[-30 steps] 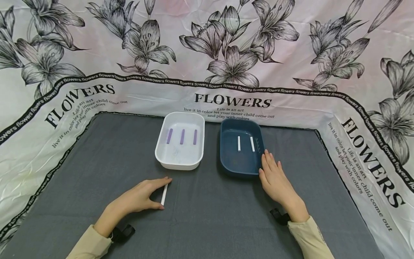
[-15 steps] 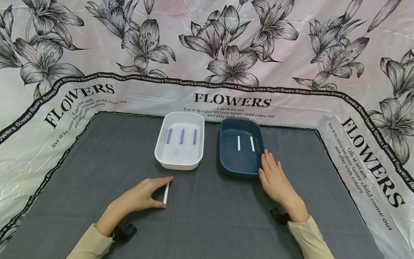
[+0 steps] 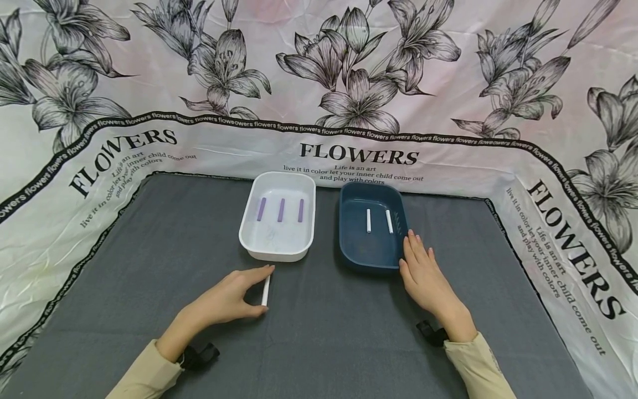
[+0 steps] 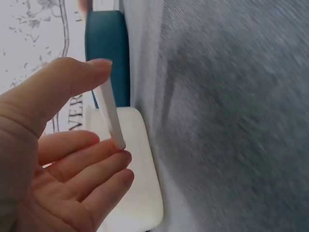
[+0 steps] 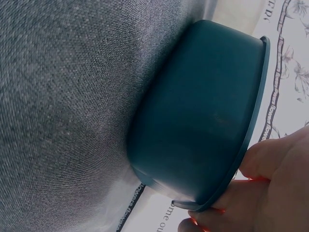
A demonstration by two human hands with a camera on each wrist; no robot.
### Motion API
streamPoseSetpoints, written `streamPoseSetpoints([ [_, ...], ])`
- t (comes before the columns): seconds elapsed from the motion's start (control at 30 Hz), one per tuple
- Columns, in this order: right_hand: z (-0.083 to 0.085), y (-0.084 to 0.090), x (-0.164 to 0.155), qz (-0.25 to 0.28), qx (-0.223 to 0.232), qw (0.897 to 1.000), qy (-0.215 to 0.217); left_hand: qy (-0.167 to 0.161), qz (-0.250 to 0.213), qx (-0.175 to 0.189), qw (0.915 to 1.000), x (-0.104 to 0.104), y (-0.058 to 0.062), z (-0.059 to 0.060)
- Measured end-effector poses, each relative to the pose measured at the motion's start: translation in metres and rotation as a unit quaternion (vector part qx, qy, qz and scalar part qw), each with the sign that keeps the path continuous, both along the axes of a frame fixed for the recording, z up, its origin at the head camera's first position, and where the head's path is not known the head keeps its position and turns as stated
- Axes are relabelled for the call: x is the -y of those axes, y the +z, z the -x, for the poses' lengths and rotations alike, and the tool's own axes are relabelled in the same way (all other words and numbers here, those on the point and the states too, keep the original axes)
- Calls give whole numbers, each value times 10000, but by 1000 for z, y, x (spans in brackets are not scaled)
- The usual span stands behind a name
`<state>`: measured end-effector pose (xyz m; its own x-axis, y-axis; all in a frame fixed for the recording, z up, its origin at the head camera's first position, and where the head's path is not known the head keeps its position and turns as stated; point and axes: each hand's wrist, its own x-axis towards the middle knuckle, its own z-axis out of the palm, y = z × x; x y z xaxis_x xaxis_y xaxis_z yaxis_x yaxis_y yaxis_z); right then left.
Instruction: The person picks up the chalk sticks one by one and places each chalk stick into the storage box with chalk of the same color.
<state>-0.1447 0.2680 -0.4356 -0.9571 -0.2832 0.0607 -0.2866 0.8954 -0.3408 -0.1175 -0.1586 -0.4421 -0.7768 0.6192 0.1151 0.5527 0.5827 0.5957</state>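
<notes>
My left hand (image 3: 226, 296) pinches a stick of white chalk (image 3: 266, 291) end to end, thumb at one tip and a fingertip at the other. In the left wrist view the chalk (image 4: 110, 113) spans the gap across the palm, and the remaining fingers lie loosely bent. This hand is just in front of the white tub (image 3: 276, 252), which holds three purple chalk sticks (image 3: 281, 210). My right hand (image 3: 427, 277) rests with straight fingers along the right side of the dark blue tub (image 3: 369, 255). Two white chalk sticks (image 3: 369, 220) lie inside that tub.
A grey cloth (image 3: 329, 338) covers the table, bordered by a white printed band (image 3: 224, 144) with flowers and lettering. The two tubs stand side by side at the far edge of the grey part, a narrow gap between them.
My left hand has carried the white chalk a little to the right and away from me, closer to the white tub. My right hand and both tubs have stayed in place.
</notes>
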Motion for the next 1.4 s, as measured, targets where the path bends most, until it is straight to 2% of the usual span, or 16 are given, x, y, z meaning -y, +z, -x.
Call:
streamPoseSetpoints([
  [0.3, 1, 0, 0, -20, -19, 10000, 19, 355, -499, 72, 9981, -14, 9, -1],
  [0.43, 1, -1, 0, -24, -4, 10000, 19, 392, -588, 120, 9974, -19, 14, -2],
  [0.7, 1, 0, 0, -1, -37, 10000, 26, 436, -701, -58, 9966, -34, 28, 2],
  [0.97, 0, 1, 1, 10, -53, 10000, 26, 356, -831, -117, 9958, -52, 39, 9],
  [1.2, 0, 1, 1, -4, -88, 10000, 6, 262, -984, -350, 9942, -62, 45, 22],
  [1.4, 0, 1, 1, 24, -72, 10000, 15, 325, -926, -339, 9946, -69, 50, 33],
])
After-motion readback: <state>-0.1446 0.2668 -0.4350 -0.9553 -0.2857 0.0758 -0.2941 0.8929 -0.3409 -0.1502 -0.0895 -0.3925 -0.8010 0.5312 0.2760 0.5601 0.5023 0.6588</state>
